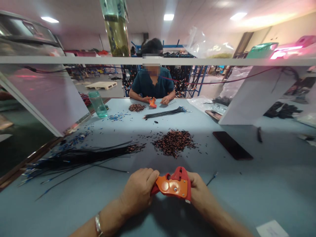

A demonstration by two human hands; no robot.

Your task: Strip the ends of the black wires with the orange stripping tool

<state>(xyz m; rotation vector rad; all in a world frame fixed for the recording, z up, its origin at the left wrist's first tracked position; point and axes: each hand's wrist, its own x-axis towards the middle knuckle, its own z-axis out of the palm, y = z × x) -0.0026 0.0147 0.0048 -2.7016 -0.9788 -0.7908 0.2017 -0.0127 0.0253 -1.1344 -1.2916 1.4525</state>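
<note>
Near centre, above blue table (278, 191): orange-red stripping tool (172, 187), left hand (139, 187) wrapped round its left end; right hand (197, 189) against right end, fingertips hidden, cannot tell if pinching. Probably stiff, fairly light, smooth; best held by left end.

Lit overhead lamps (169, 17), white shelf (86, 60), perhaps cream wall (283, 29)

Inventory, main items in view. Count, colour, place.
Wire strippers: two, red-orange, front centre and across
Tabletop wire bundles: two, black, left and far
Heaps: two, copper-brown, centre and far
Scattered bits: many, blue, left
Large phone: one, black, right
Bottles: two, greenish, far left and shelf
Table: one, blue-grey, foreground
Facing co-worker: one, teal top, across
Bracelet: one, silver, left wrist
Left grip: one, on front stripper's handle
Right grip: one, at its head end
</note>
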